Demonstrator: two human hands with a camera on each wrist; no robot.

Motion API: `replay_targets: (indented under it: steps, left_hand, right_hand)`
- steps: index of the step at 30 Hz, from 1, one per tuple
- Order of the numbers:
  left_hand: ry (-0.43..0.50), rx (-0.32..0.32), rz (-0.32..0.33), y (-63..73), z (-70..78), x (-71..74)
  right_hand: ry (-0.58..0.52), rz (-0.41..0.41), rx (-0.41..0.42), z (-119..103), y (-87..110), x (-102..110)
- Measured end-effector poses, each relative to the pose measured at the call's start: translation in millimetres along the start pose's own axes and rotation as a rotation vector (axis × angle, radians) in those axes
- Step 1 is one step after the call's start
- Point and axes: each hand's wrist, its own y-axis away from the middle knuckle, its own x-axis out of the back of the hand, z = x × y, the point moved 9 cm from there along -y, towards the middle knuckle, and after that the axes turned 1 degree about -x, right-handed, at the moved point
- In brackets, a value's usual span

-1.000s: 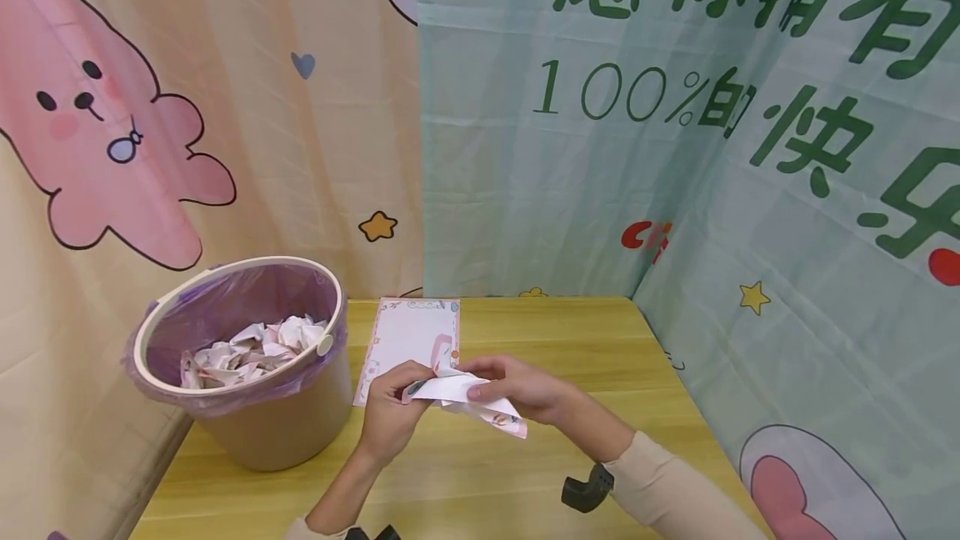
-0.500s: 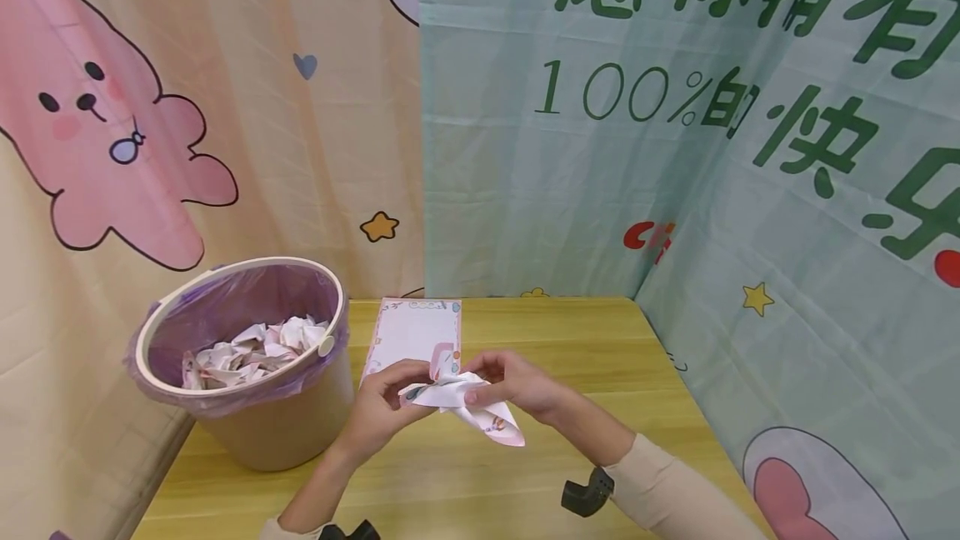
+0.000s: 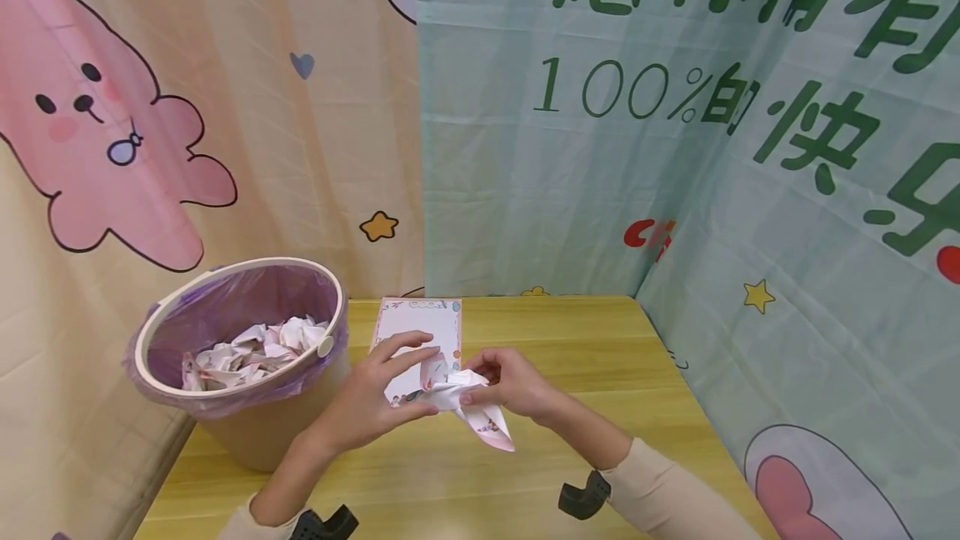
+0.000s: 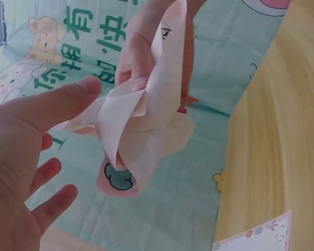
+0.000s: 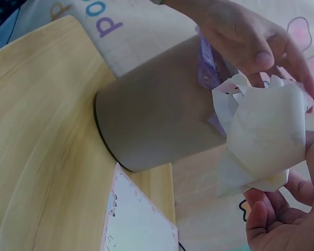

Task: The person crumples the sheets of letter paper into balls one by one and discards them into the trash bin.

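Note:
A partly crumpled sheet of printed paper (image 3: 450,394) is held above the table by my right hand (image 3: 517,390), whose thumb and fingers pinch it. Its folds and a twisted corner show in the left wrist view, where the paper (image 4: 165,78) has pink edges. My left hand (image 3: 360,407) is spread wide, thumb and fingers apart at the paper's left side. In the right wrist view the left fingertips overlap the top of the paper (image 5: 269,125). Behind the hands, a flat sheet with a decorated border (image 3: 416,323) lies on the table, partly covered by the left hand.
At the left of the wooden table (image 3: 570,332) stands a beige bin (image 3: 262,440) with a purple liner (image 3: 202,307). Crumpled papers (image 3: 255,348) lie inside it. Printed curtains (image 3: 525,190) enclose the table at the back and sides.
My left hand has let go of the paper and spread its fingers, shifting slightly left. The paper has become more crumpled and twisted while the right hand keeps its pinch.

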Motion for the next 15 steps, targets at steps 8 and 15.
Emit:
replay_targets:
  steps: [8, 15]
  left_hand:
    - [-0.173, -0.020, -0.076, 1.9, -6.3, -17.9]
    - [-0.176, -0.158, 0.140, 2.7, 3.0, 0.1]
  right_hand:
    - [0.071, 0.027, 0.038, -5.9, -1.4, -5.1]
    - [0.067, 0.066, 0.000, 0.3, -1.6, 1.4]
